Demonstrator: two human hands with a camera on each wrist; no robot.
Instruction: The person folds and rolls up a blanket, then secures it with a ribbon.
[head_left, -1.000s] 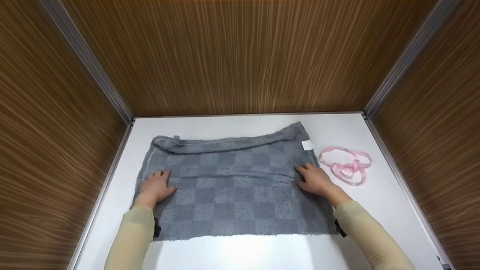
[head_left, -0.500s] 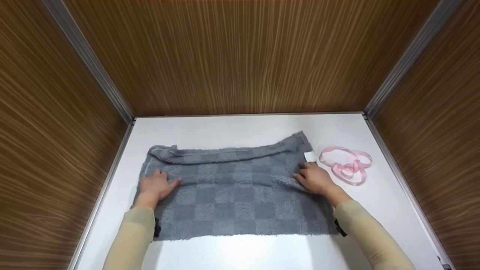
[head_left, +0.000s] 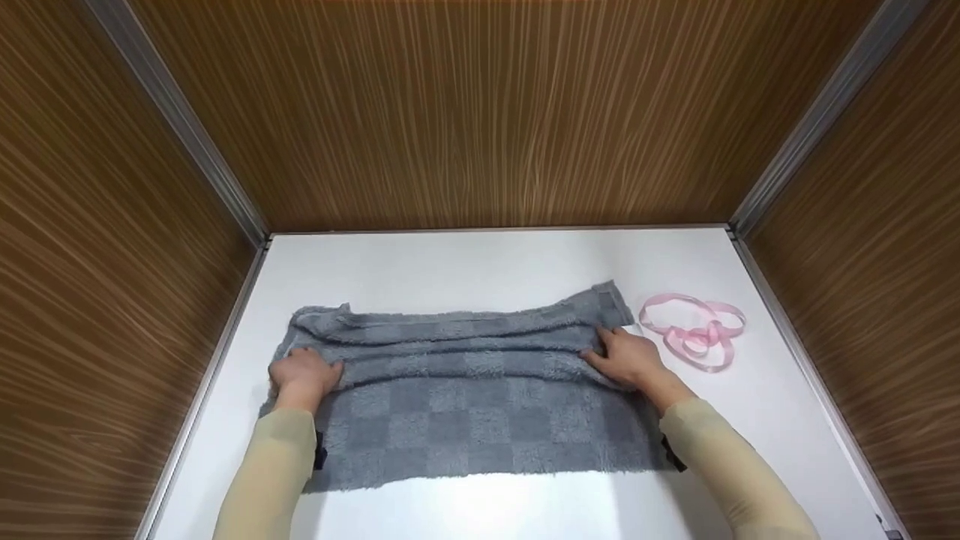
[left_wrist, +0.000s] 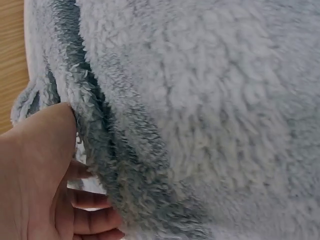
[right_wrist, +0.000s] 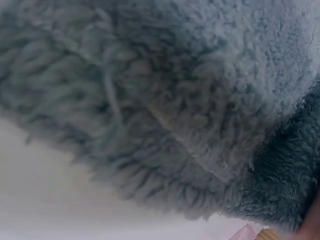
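A grey checked towel [head_left: 480,420] lies spread on the white table [head_left: 480,262], its far part gathered into a thick fold [head_left: 457,341] running left to right. My left hand [head_left: 304,375] grips the fold's left end; in the left wrist view its fingers [left_wrist: 95,220] curl under the fluffy towel [left_wrist: 200,125]. At the fold's right end my right hand [head_left: 626,356] holds it with fingers over the top. The right wrist view is filled by towel pile [right_wrist: 165,100] close up, and that hand barely shows there.
A loose pink ribbon [head_left: 694,326] lies on the table just right of the towel's far corner. Wood-grain walls [head_left: 480,112] enclose the table at the back and both sides, with metal strips in the corners. Bare white table [head_left: 480,510] shows in front of the towel.
Both hands have drawn the towel's far part toward me, so the fold is thicker and nearer. The white label near the right hand is now hidden.
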